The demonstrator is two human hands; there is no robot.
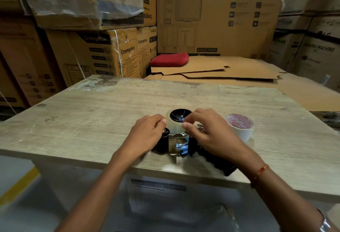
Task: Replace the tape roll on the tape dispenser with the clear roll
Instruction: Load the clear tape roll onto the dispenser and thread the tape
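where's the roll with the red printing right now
In the head view, the roll with red printing sits on the wooden table, just right of the right hand and the tape dispenser; neither hand touches it.

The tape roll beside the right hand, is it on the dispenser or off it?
Off. The red-printed roll lies flat on the table, apart from the dispenser; another roll sits on the dispenser's hub.
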